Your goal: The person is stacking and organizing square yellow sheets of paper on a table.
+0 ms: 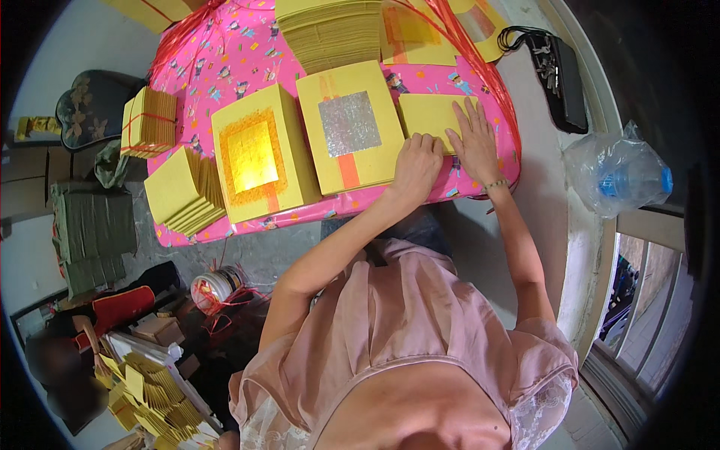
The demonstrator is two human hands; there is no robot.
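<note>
Near the worktop's (225, 52) right front edge, my left hand (416, 166) curls knuckles-down on the plain yellow sheet (429, 114), while my right hand (474, 142) lies flat and spread on it, both just beside each other, gripping nothing. Left of them sit the silver-foil stack (349, 135), then the gold-foil stack (259, 154).

Head camera looks steeply down, close over the table (225, 60).
</note>
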